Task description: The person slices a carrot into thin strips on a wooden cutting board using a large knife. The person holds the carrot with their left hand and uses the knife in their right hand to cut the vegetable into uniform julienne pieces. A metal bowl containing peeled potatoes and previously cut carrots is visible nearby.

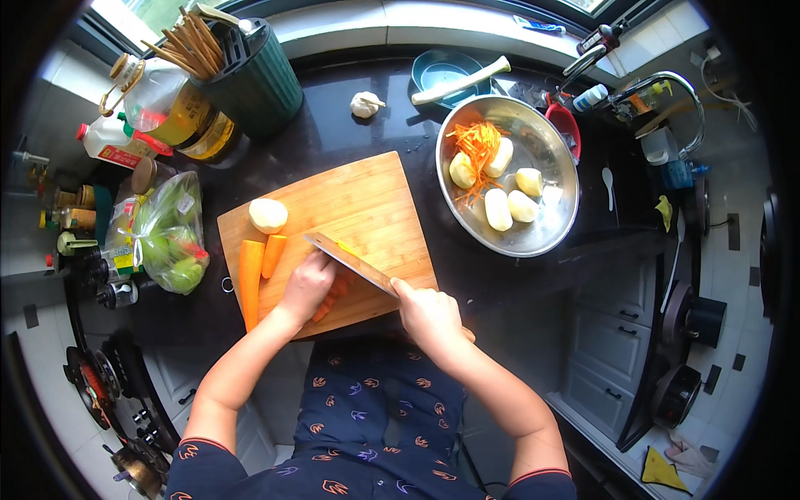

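My right hand (428,315) is wrapped round the handle of a kitchen knife (360,265). Its blade slants up and left across the wooden cutting board (362,196). Just left of the blade, the curled fingers of my left hand (307,285) press on a carrot, mostly hidden under the hand. Orange carrot slices (332,302) show between the hand and the blade, and small yellow-orange bits lie at its far side. Left of my left hand lie a long peeled carrot (251,279) and a shorter carrot piece (272,255). A peeled potato (268,216) sits beyond them.
A steel bowl (550,227) with peeled potatoes and shredded carrot stands right of the board. Garlic (365,104) and a blue-green dish (433,71) are at the back. A bag of green vegetables (173,237), an oil jug (167,96) and a green utensil holder (271,87) stand left.
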The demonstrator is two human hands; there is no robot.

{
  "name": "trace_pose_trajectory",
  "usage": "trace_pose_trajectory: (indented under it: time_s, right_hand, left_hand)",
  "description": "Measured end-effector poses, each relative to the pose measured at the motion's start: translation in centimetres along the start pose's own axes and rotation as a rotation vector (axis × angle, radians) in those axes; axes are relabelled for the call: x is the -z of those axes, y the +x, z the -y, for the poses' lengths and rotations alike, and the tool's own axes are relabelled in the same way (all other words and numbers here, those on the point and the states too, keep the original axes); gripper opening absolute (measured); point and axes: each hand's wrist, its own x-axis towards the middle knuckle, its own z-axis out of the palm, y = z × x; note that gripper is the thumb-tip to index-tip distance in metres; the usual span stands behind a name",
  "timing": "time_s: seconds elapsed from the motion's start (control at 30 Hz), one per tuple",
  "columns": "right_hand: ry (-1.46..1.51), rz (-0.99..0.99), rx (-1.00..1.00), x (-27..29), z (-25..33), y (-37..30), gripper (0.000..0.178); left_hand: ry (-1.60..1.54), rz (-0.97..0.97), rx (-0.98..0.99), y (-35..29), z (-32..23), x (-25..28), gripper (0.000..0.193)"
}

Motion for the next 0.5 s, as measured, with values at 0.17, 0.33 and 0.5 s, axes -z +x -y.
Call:
trace_pose_trajectory:
  time_s: [0.17,0.33,0.5]
  right_hand:
    - [0.013,0.018,0.003,2.5,0.9,-0.7,0.021]
    - [-0.002,0.057,-0.018,0.4,0.6,-0.4,0.029]
    - [-0.041,0.023,-0.004,-0.3,0.8,-0.1,0.034]
  left_hand:
    - [-0.014,-0.014,0.017,-0.2,-0.1,0.0,0.017]
    - [0.025,-0.048,-0.031,-0.3,0.2,-0.3,0.017]
    - [0.039,-0.010,-0.021,-0.5,0.5,-0.3,0.017]
